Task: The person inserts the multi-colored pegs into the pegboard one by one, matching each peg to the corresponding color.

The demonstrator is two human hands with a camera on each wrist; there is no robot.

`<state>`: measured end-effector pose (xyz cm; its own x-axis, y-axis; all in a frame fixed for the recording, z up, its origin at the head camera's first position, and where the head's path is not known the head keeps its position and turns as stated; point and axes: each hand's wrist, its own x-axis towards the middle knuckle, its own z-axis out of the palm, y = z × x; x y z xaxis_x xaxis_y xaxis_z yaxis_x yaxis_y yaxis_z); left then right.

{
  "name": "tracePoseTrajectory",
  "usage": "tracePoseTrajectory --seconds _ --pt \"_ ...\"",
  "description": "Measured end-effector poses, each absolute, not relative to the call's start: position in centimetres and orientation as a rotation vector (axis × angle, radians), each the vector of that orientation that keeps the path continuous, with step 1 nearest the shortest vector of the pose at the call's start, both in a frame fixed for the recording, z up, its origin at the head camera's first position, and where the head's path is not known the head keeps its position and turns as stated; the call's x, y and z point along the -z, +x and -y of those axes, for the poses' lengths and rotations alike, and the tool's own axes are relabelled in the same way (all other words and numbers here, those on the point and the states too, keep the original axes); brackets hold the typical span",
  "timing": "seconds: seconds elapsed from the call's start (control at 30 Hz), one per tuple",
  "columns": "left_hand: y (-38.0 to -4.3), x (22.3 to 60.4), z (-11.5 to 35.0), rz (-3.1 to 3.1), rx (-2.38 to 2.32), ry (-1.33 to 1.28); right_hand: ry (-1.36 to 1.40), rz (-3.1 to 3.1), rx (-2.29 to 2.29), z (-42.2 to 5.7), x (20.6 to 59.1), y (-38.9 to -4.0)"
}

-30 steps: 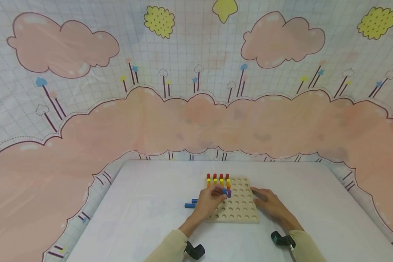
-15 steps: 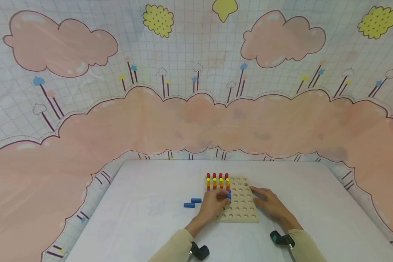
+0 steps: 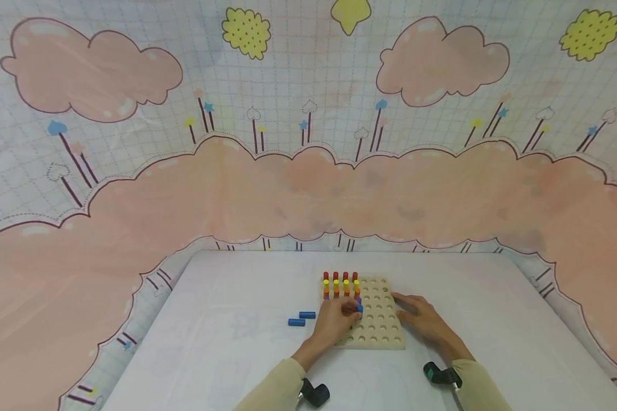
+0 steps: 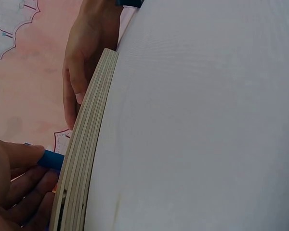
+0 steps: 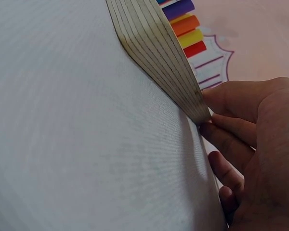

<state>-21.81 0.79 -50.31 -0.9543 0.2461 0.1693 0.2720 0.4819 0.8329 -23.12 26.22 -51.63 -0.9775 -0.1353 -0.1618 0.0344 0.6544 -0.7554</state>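
Observation:
In the head view my left hand [image 3: 334, 317] pinches a blue peg [image 3: 360, 308] over the wooden pegboard [image 3: 380, 328]. The left wrist view shows that peg [image 4: 52, 160] between thumb and fingers, its end meeting the board's face; how deep it sits cannot be told. Rows of red pegs [image 3: 345, 275], yellow pegs [image 3: 346, 283] and orange pegs [image 3: 347, 290] stand at the far left of the board. Purple pegs [image 3: 359, 299] behind my left hand are mostly hidden. My right hand [image 3: 427, 322] rests against the board's right edge, fingers relaxed, thumb touching it.
Two loose blue pegs lie on the white table left of the board, one blue peg [image 3: 307, 315] slightly farther back than the other blue peg [image 3: 296, 322]. Bare holes fill the board's right side and front. A patterned cloth [image 3: 308, 194] hangs behind the table.
My left hand has moved slightly right and toward me with the blue peg, from beside the purple peg to just in front of it. The right hand keeps its place.

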Motion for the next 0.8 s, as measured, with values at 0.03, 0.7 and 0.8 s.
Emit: tracePoseTrajectory --seconds 0.03,0.7,0.8 --pt "-21.8 50.3 -0.8 2.685 1.512 -0.467 -0.085 -2.669 1.224 -26.2 51.6 -23.1" --pt "-21.2 49.1 0.3 2.690 1.558 -0.486 -0.145 -2.709 1.211 -26.3 51.9 -23.1" --pt "-20.9 48.0 0.8 2.653 1.591 -0.521 -0.155 -2.709 1.210 -26.3 51.8 -23.1"
